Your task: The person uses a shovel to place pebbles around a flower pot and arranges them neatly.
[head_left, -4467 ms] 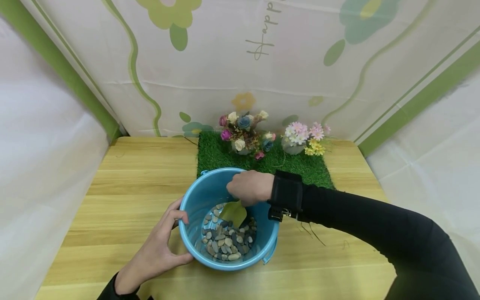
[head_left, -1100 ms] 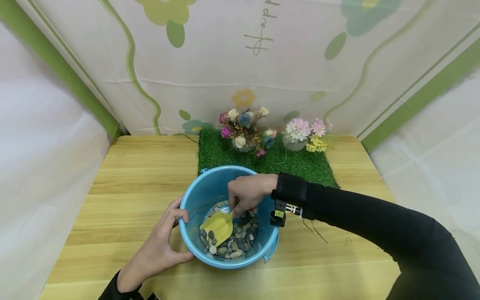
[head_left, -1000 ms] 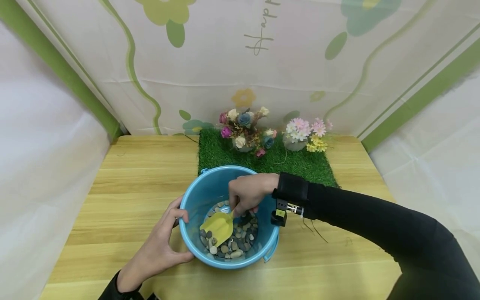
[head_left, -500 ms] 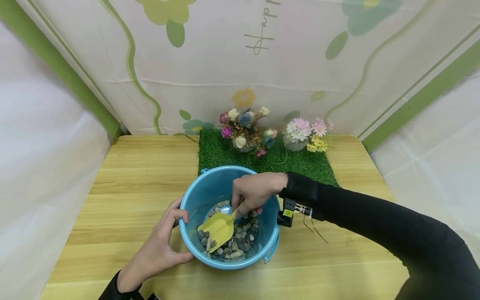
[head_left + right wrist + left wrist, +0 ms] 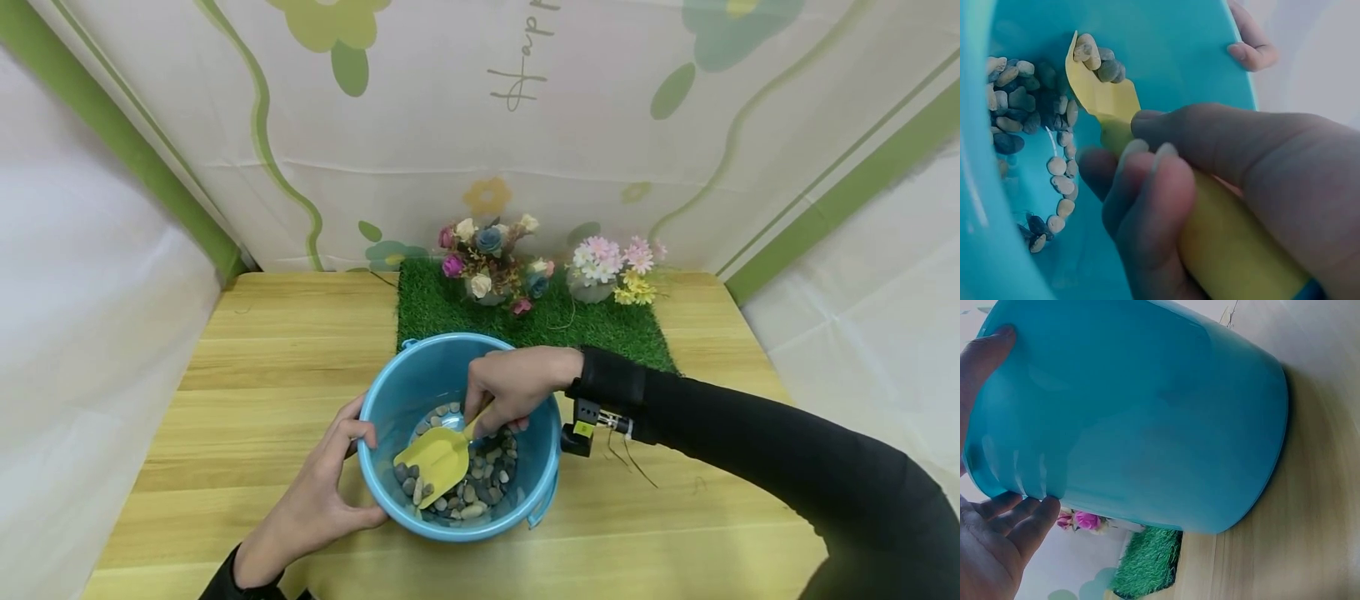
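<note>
A blue bucket (image 5: 536, 492) stands on the table with pebbles (image 5: 487, 479) over part of its floor. My left hand (image 5: 322, 492) holds it at the left, fingers hooked over the rim and thumb against the outer wall. In the left wrist view, the thumb and fingers of the left hand (image 5: 1007, 534) lie against the bucket wall (image 5: 1135, 419). Inside the bucket, my right hand (image 5: 513, 383) grips the handle of a yellow toy shovel (image 5: 438, 462). The right wrist view shows fingers and thumb round that handle, with several pebbles (image 5: 1100, 59) on the shovel's blade (image 5: 1110, 97).
Behind the bucket lies a mat of artificial grass (image 5: 427, 304). On it are a bunch of mixed artificial roses (image 5: 491, 258) and a smaller pot of pink, white and yellow flowers (image 5: 611, 271). Printed cloth (image 5: 420, 125) hangs at the table's back edge.
The shovel has moved left and toward the bucket's near left wall, and pebbles now lie on its blade. In the last second my right hand has drawn slightly right. My left hand keeps its hold.
</note>
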`<action>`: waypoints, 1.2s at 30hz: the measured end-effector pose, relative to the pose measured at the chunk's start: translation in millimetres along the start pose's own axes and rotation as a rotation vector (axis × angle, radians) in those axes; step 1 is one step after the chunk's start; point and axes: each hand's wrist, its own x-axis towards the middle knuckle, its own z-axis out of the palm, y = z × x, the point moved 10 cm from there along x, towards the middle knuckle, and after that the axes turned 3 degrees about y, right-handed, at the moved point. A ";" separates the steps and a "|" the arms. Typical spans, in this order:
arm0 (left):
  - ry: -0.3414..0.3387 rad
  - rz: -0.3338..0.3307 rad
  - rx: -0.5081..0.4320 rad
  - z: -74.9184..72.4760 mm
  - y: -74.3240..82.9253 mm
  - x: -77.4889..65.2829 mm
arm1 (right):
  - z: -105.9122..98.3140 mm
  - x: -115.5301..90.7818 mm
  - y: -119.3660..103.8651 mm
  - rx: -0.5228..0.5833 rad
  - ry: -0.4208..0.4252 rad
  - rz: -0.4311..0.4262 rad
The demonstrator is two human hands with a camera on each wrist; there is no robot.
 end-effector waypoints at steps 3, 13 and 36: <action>0.002 0.007 -0.004 0.0 0.3 -0.5 | -1.3 -3.6 -4.8 0.011 -0.011 -0.049; 0.004 0.021 -0.020 0.2 -1.3 0.2 | -10.0 -16.4 -4.9 0.046 -0.020 -0.120; -0.012 -0.020 -0.027 2.8 -6.3 -0.6 | -14.0 -33.2 -2.7 0.171 -0.016 -0.140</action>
